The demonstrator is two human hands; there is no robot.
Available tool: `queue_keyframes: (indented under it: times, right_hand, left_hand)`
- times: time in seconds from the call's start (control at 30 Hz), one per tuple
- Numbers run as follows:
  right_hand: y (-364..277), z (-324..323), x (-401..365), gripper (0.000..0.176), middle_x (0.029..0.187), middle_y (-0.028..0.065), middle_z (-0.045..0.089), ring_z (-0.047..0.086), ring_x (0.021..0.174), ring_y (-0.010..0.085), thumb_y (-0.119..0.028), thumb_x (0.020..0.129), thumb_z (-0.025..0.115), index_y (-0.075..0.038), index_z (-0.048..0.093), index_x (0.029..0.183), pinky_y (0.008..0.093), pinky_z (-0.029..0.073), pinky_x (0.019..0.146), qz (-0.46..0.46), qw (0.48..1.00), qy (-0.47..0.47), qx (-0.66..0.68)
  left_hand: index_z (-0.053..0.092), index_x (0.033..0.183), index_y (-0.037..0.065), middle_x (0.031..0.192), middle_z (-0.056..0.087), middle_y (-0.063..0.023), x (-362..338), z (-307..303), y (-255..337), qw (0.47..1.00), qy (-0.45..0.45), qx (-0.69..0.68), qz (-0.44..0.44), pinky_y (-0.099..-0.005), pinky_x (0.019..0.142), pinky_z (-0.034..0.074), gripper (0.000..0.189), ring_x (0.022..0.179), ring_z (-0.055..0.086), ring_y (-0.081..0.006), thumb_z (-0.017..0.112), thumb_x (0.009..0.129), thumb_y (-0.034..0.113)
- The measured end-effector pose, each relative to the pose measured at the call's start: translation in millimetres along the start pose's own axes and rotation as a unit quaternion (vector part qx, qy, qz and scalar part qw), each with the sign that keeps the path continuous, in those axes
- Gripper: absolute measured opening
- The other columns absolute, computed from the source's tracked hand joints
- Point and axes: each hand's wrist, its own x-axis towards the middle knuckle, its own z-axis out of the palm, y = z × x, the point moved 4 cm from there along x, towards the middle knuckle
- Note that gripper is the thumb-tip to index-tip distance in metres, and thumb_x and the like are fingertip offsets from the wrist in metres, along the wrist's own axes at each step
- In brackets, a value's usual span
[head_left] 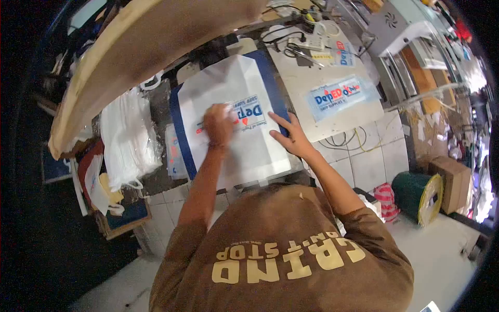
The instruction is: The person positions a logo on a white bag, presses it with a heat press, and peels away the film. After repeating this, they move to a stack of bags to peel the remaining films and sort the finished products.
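Head view: left hand [218, 125] sits clenched on the white bag's [244, 153] printed logo [253, 111]; right hand [291, 138] lies flat, fingers spread, at the bag's right edge.

A print workshop: a heat press's raised platen [140, 57] fills the upper left, a logo-printed bag [234, 83] lies on its blue bed [182, 140] at centre, and printed transfer sheets [338, 96] lie on the worktable [296, 83] at upper right.

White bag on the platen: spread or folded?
Spread flat: white bag lies across blue platen, print up, left hand and right hand on it.
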Motion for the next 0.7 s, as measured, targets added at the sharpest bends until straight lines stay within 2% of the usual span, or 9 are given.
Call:
queue_keyframes:
  times: [0.13, 0.2, 0.23, 0.3, 0.33, 0.43, 0.53, 0.63, 0.7]
  right_hand:
    - [0, 0, -2, 0.053, 0.13, 0.0272, 0.05, 0.052, 0.121, 0.0427, -0.03, 0.092, 0.071, -0.021, 0.056, 0.142, 0.0457, 0.044, 0.104, 0.023, 1.0, -0.014, -0.009]
    - [-3, -1, 1, 0.053, 0.129, 0.0271, 0.05, 0.053, 0.12, 0.0427, -0.029, 0.091, 0.071, -0.022, 0.056, 0.142, 0.0456, 0.044, 0.103, 0.034, 0.999, -0.018, 0.007]
    - [-2, 0, 3, 0.053, 0.129, 0.0271, 0.05, 0.053, 0.12, 0.0427, -0.029, 0.091, 0.071, -0.022, 0.056, 0.142, 0.0456, 0.044, 0.103, 0.026, 0.999, -0.028, 0.01]
    - [0, 1, 2, 0.054, 0.128, 0.0268, 0.05, 0.054, 0.119, 0.0418, -0.028, 0.09, 0.071, -0.021, 0.056, 0.141, 0.0451, 0.044, 0.102, 0.021, 0.999, -0.014, -0.02]
    - [-3, 0, 3, 0.053, 0.127, 0.027, 0.051, 0.055, 0.116, 0.0405, -0.027, 0.09, 0.072, -0.02, 0.057, 0.141, 0.0441, 0.045, 0.101, 0.013, 1.0, -0.008, 0.002]
    - [4, 3, 2, 0.053, 0.123, 0.0258, 0.051, 0.056, 0.112, 0.0387, -0.027, 0.09, 0.072, -0.019, 0.058, 0.14, 0.0425, 0.045, 0.099, -0.022, 1.0, 0.011, -0.009]
    - [-2, 2, 1, 0.053, 0.12, 0.0242, 0.052, 0.056, 0.111, 0.0381, -0.027, 0.09, 0.071, -0.019, 0.058, 0.14, 0.0422, 0.045, 0.098, 0.007, 1.0, -0.002, -0.003]
    - [-2, 3, 1, 0.053, 0.117, 0.0231, 0.052, 0.056, 0.111, 0.0378, -0.027, 0.09, 0.071, -0.019, 0.057, 0.141, 0.0423, 0.045, 0.099, 0.003, 1.0, 0.001, 0.004]
    - [-2, 3, 4, 0.053, 0.117, 0.0232, 0.052, 0.056, 0.11, 0.038, -0.027, 0.09, 0.071, -0.019, 0.057, 0.141, 0.0426, 0.045, 0.099, -0.002, 1.0, 0.002, 0.007]
  left_hand:
    - [0.067, 0.091, 0.007, 0.09, 0.065, -0.0111, -26, -38, -56, 0.983, -0.01, 0.049, -0.177, -0.0428, 0.083, 0.05, 0.01, 0.09, 0.063, -0.0321, 0.069, 0.082, 0.01]
    - [0.067, 0.089, 0.003, 0.088, 0.066, -0.0161, -32, -5, -42, 0.989, 0.084, 0.061, -0.107, -0.0473, 0.082, 0.051, 0.011, 0.09, 0.064, -0.0372, 0.066, 0.079, 0.007]
    - [0.067, 0.089, 0.003, 0.089, 0.066, -0.0176, -16, 7, -10, 0.991, -0.001, 0.009, -0.131, -0.0486, 0.082, 0.05, 0.015, 0.091, 0.063, -0.0373, 0.066, 0.074, 0.006]
    - [0.068, 0.086, 0.006, 0.09, 0.067, -0.017, 3, 29, 53, 0.998, -0.021, -0.027, -0.059, -0.0491, 0.079, 0.049, 0.013, 0.089, 0.063, -0.0377, 0.067, 0.073, 0.005]
    - [0.067, 0.084, 0.006, 0.087, 0.067, -0.0152, 15, 3, 87, 0.997, 0.028, -0.055, -0.035, -0.0484, 0.077, 0.049, 0.01, 0.087, 0.063, -0.0369, 0.069, 0.075, 0.01]
    - [0.068, 0.089, 0.006, 0.092, 0.067, -0.0144, -9, 1, 19, 0.993, -0.028, 0.025, -0.109, -0.0471, 0.077, 0.051, 0.012, 0.088, 0.064, -0.0357, 0.069, 0.083, 0.017]
    - [0.068, 0.093, 0.008, 0.091, 0.067, -0.0146, -36, -47, -45, 0.978, 0.026, 0.112, -0.173, -0.0473, 0.077, 0.051, 0.016, 0.089, 0.064, -0.0357, 0.071, 0.084, 0.021]
    - [0.067, 0.081, 0.009, 0.082, 0.066, -0.0118, -43, -65, -42, 0.974, 0.035, 0.168, -0.147, -0.0461, 0.073, 0.05, 0.009, 0.081, 0.064, -0.0335, 0.073, 0.078, 0.015]
    - [0.068, 0.083, 0.009, 0.081, 0.066, -0.012, -56, -46, -7, 0.993, 0.03, 0.083, -0.082, -0.046, 0.07, 0.05, 0.009, 0.079, 0.063, -0.0342, 0.073, 0.08, 0.016]
